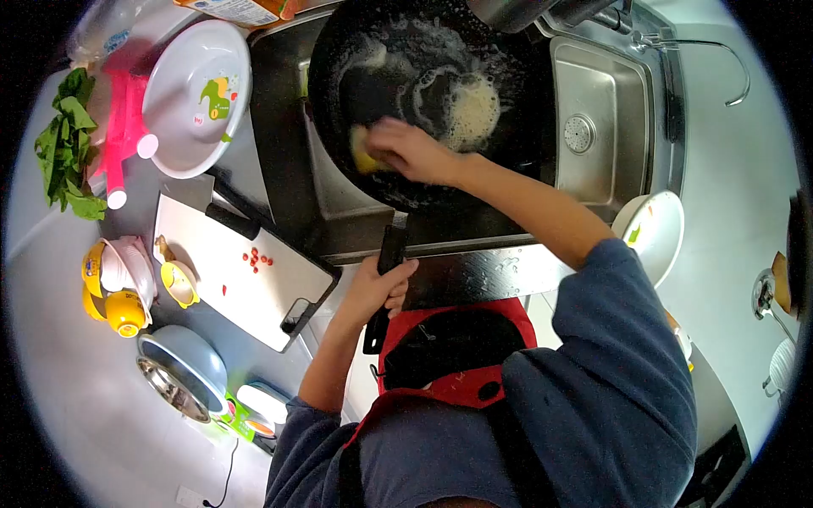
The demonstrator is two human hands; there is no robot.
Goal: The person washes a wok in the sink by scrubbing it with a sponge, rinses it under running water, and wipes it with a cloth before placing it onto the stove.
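A large black wok [406, 93] with soapy foam inside lies over the left sink basin. My left hand [377, 289] is wrapped round its black handle, near the counter's front edge. Inside the wok, at its lower left, my right hand [411, 151] is closed on a yellow sponge [365, 152] pressed to the wok's surface; the fingers are blurred by motion. A patch of thick foam [472, 112] sits to the right of that hand.
The bare right basin [584, 118] has a drain. A white bowl [665, 237] stands by its front corner. On the left are a white basin [186, 97], leafy greens [68, 144], a cutting board [229, 288] with red pieces and a cleaver, bowls [127, 275] and a blue-grey basin [190, 360].
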